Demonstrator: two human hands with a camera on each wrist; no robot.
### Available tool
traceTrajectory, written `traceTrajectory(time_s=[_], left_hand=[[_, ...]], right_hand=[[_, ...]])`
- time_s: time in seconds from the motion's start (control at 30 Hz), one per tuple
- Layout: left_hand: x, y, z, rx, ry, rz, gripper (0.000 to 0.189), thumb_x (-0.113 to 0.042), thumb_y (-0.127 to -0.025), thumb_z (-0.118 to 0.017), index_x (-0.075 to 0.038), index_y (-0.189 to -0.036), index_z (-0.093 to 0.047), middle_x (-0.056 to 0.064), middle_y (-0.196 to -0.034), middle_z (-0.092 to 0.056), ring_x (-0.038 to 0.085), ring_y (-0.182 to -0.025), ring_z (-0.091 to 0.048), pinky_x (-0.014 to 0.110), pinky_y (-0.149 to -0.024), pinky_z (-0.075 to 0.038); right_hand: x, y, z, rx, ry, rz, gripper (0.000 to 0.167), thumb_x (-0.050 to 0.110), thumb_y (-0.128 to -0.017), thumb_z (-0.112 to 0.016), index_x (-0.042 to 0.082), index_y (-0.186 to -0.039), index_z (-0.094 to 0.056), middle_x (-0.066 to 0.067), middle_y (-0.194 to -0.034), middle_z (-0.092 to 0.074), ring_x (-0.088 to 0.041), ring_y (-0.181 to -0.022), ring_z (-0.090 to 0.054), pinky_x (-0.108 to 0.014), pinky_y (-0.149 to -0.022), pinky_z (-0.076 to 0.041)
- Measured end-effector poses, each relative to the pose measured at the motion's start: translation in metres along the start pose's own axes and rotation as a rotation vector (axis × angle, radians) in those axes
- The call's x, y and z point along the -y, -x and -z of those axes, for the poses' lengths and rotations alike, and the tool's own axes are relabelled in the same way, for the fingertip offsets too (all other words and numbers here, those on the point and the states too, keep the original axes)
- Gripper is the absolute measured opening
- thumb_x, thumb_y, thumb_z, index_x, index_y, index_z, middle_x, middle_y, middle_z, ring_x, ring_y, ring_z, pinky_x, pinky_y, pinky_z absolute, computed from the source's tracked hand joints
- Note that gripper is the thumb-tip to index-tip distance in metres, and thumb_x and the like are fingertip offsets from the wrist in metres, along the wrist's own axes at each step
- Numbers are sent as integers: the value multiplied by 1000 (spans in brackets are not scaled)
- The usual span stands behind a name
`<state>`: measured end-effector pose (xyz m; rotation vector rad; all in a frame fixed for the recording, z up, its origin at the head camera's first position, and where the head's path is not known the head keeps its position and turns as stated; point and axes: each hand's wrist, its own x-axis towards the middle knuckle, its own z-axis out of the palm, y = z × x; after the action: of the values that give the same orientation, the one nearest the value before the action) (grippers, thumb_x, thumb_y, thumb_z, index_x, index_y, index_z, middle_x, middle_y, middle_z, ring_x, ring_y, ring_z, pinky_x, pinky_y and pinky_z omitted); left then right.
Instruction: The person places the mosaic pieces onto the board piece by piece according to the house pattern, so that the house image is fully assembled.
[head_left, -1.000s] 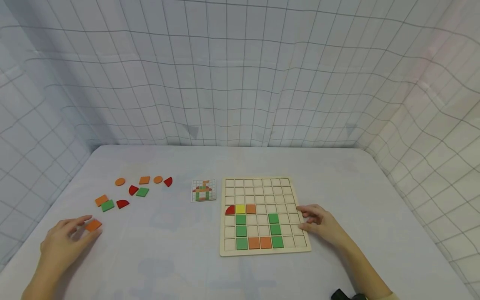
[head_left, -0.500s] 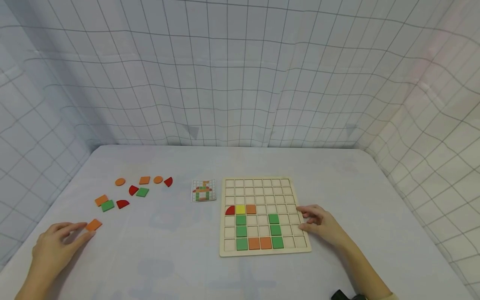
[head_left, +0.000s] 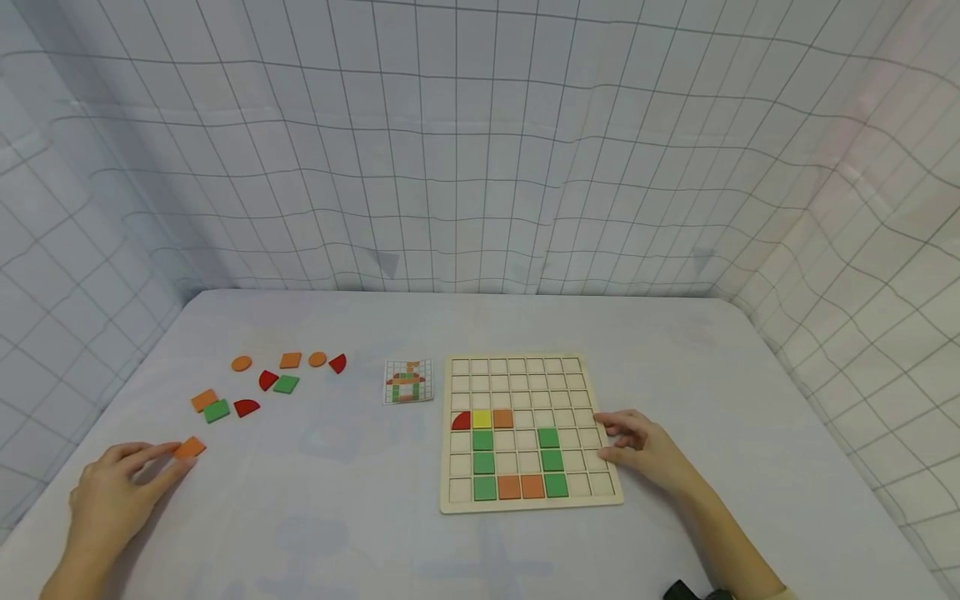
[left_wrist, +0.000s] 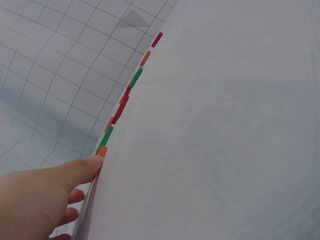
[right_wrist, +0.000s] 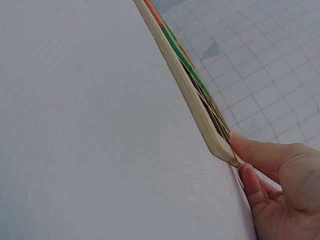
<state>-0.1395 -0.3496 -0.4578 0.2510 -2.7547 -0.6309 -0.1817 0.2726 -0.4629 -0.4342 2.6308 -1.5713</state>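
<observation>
In the head view my left hand is at the table's left side. Its thumb and index finger pinch an orange square tile by its near-left edges; the tile lies on or just over the table. The left wrist view shows the thumb against this orange tile. Right of centre lies a wooden grid board, holding green, orange, yellow and red tiles in some cells. My right hand holds the board's right edge. In the right wrist view the thumb is on the board's edge, other fingers curled beside it.
Loose tiles lie at the left: green squares, orange squares, orange discs and red quarter-circles. A pattern card lies left of the board. Grid-patterned curtains enclose the table. A black object shows at the bottom edge.
My left hand drew back slightly from the orange tile, then came forward again, and its fingertips now meet the tile. My right hand and the board have stayed in place.
</observation>
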Motion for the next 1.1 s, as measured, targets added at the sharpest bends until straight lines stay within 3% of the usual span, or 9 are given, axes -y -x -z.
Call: traceTrajectory(time_s=[0.17, 0.3, 0.4, 0.5, 0.57, 0.63, 0.87, 1.1], left_hand=[[0, 1, -1, -15, 7, -18, 43, -32, -86, -63, 7, -104, -62, 31, -108, -46, 52, -93, -38, 59, -68, -26], [-3, 0, -3, -27, 17, 10, 46, -33, -86, -62, 8, -106, -59, 32, -109, -45, 51, -94, -38, 60, -73, -25], [-8, -1, -5, -65, 53, 6, 43, -28, -86, -64, 9, -107, -59, 31, -108, -47, 46, -92, -41, 58, -75, -26], [-16, -4, -7, -112, 119, -34, 37, -22, -84, -67, 6, -107, -61, 25, -104, -51, 17, -87, -46, 47, -73, -29], [-24, -6, -7, -117, 158, -62, 35, -20, -82, -68, 4, -107, -62, 20, -101, -53, 0, -83, -39, 37, -72, -30], [-34, -9, -9, -112, 177, -93, 34, -19, -82, -69, 3, -107, -63, 17, -100, -54, -7, -80, -30, 29, -68, -29], [-78, -18, -24, -90, 263, -242, 30, -13, -78, -72, 0, -104, -65, 13, -96, -58, 7, -85, -40, 27, -70, -30], [-127, -26, -44, 4, 302, -333, 30, -13, -78, -72, -2, -104, -64, 12, -98, -59, 27, -92, -49, 37, -73, -42]], right_hand=[[1, 0, 0, 6, 0, -15, 49, 13, -77, -73, 0, -121, -57, -12, -102, -53, -10, -85, -51, -18, -72, -43], [3, 1, 0, 13, -8, -23, 49, 12, -77, -73, 0, -121, -56, -12, -103, -53, -10, -86, -51, -18, -73, -44], [7, 1, 0, 15, -10, -22, 48, 8, -77, -72, -2, -121, -55, -13, -104, -53, -12, -87, -51, -18, -73, -44], [16, 3, 0, 16, -5, -22, 47, 4, -78, -71, -5, -121, -54, -16, -103, -52, -14, -87, -51, -18, -72, -44], [19, 3, 0, 18, -5, -19, 47, 3, -78, -70, -7, -120, -54, -17, -103, -52, -15, -86, -51, -18, -72, -44], [17, 3, 0, 17, -6, -18, 47, 5, -78, -71, -6, -121, -54, -15, -103, -52, -13, -86, -51, -18, -72, -44], [2, 1, 0, 17, -11, -19, 50, 12, -77, -72, 0, -122, -55, -12, -103, -53, -12, -87, -52, -19, -72, -44], [3, 1, 0, 18, -6, -5, 49, 13, -78, -72, 0, -122, -55, -12, -103, -53, -12, -88, -51, -19, -72, -44]])
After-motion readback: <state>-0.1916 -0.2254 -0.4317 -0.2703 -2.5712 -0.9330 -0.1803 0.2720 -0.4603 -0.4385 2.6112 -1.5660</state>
